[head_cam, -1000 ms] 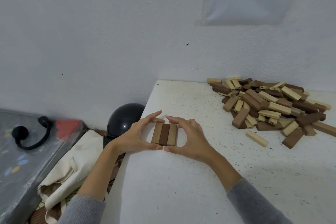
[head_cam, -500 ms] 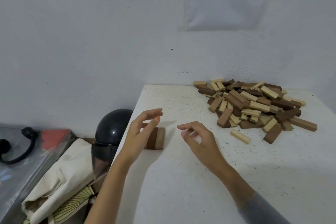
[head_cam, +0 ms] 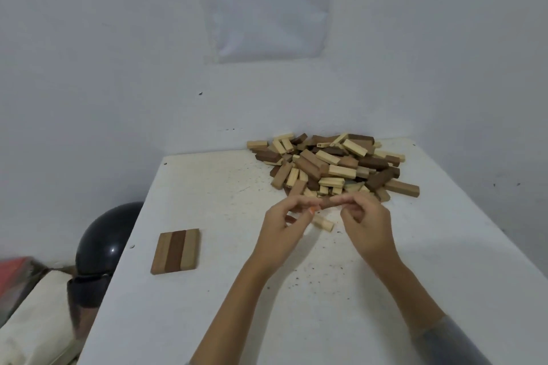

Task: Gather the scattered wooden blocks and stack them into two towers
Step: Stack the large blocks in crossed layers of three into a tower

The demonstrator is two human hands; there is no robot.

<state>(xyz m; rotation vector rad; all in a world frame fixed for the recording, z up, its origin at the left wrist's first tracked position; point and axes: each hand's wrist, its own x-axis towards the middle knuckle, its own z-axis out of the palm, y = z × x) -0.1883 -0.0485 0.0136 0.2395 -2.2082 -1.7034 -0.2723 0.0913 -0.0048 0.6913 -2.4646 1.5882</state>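
Hands left base, now picking at pile.
3-block base layer (head_cam: 175, 251) sits free near table (head_cam: 207, 320) left edge; left hand (head_cam: 284, 231) + right hand (head_cam: 366, 225) moved fwd, each pinching an end of dark block (head_cam: 329, 203) (blurry) by pile (head_cam: 332, 163). Layer 2 started.

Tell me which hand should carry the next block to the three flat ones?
Probably left: the left hand is nearer the three-block row; the right hand is farther. Both pinch one brown block.
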